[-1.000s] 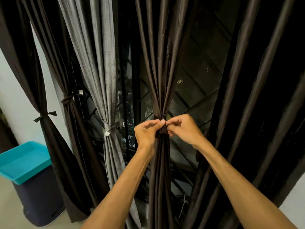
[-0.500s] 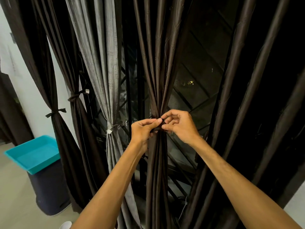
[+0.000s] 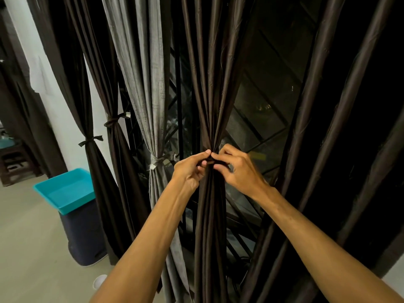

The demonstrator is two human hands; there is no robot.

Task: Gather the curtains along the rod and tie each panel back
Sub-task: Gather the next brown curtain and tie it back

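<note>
A dark brown curtain panel [image 3: 209, 84] hangs in the middle, gathered into a narrow waist. My left hand [image 3: 190, 169] and my right hand [image 3: 238, 169] meet at that waist, each pinching an end of a thin dark tie strip [image 3: 210, 162] wrapped round the bundle. To the left hang a grey panel [image 3: 148, 73] bound with a pale tie [image 3: 158, 161], and two dark panels bound with dark ties [image 3: 112, 121] [image 3: 90, 141]. A wide dark panel [image 3: 341, 127] hangs loose on the right.
A window with a dark metal grille [image 3: 258, 132] lies behind the curtains. A dark bin [image 3: 84, 235] with a turquoise tray [image 3: 65, 189] on top stands on the floor at left. A small white object [image 3: 99, 281] lies on the beige floor.
The view has swung left and lifted slightly, showing more floor and wall. My hands stayed at the curtain's waist; the fingers have shifted and the tie strip now shows between them.
</note>
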